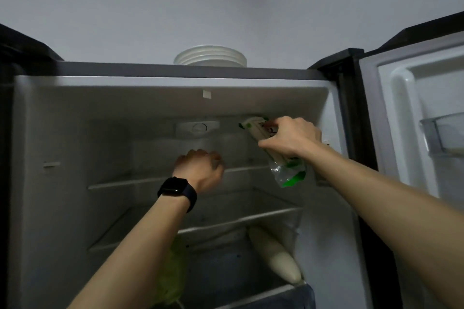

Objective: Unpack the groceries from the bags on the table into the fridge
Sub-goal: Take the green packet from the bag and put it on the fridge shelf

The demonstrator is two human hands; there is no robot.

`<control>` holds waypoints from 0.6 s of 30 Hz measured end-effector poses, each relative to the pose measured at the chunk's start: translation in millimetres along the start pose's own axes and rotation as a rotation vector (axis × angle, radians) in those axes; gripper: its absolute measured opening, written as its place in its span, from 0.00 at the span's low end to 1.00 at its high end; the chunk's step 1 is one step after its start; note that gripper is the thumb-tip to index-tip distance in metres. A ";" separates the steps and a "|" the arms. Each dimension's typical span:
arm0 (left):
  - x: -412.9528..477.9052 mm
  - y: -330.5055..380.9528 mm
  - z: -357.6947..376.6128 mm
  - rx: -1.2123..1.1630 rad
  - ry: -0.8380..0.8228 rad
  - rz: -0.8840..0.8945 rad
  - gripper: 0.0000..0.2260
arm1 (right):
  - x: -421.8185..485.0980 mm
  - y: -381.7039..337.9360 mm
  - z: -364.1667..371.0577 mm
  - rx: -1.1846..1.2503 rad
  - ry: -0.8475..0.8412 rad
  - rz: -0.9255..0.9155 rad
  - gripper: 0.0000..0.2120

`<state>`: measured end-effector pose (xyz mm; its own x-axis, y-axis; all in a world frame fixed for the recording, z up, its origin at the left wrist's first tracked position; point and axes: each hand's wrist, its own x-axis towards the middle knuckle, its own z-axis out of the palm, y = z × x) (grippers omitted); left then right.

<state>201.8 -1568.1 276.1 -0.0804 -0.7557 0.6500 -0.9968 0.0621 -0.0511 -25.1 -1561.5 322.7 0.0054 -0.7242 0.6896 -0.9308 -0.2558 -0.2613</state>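
Blur softens the left hand (pixel 198 170) at the centre of the frame. It shows its back with the fingers curled away from the camera, and I cannot tell whether they close on anything. A dark watch (pixel 177 189) sits on that wrist. Both forearms run out of the bottom edge. The right hand (pixel 288 138), right of centre, covers the middle of the packet (pixel 288 175), so only its two ends show; the dark print on it is too small to read. At lower centre the left forearm hides part of a leafy green vegetable (pixel 175 273). To its right a long white radish (pixel 273 256) lies slanted, its upper end behind a shelf edge.

The fridge (pixel 75 133) fills most of the view, dim and grey-white inside, with both doors swung out. The left door (pixel 15 57) is a dark shape at the left edge. The right door (pixel 401 98) shows its pale lining and a clear door bin (pixel 444 133), cut off at the right edge. Two glass shelves (pixel 125 182) cross the interior. A stack of white plates (pixel 211 56) stands on the fridge top against a pale wall (pixel 125 7).

The packet hangs tilted in the top compartment near the right wall, above the upper shelf. The right hand grips it, fingers over the top and thumb beneath. It is clear plastic with green print at both ends and long pale contents.
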 end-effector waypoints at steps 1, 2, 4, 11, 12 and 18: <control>4.1 -4.6 7.0 0.016 -0.005 -0.009 0.19 | 11.6 -1.0 7.5 -0.011 0.010 0.016 0.27; 7.7 -9.0 15.4 0.027 -0.019 -0.028 0.20 | 23.0 -2.0 15.1 -0.015 0.025 0.034 0.28; 11.2 -15.0 30.3 0.055 -0.025 -0.059 0.23 | 45.1 -5.3 32.0 -0.018 0.053 0.049 0.30; 16.4 -19.2 39.5 0.054 0.020 -0.040 0.22 | 93.4 -17.1 80.4 -0.040 0.004 0.000 0.26; 16.4 -19.7 40.6 0.066 0.028 -0.038 0.21 | 96.5 -18.7 87.6 -0.051 0.005 -0.001 0.25; 20.0 -21.2 45.6 0.056 0.073 -0.038 0.20 | 100.6 -15.3 122.5 -0.154 -0.059 0.002 0.25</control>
<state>221.3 -1614.3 255.6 -0.0445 -0.7069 0.7059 -0.9978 -0.0036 -0.0666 34.5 -1708.9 313.3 0.0211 -0.7623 0.6468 -0.9759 -0.1563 -0.1525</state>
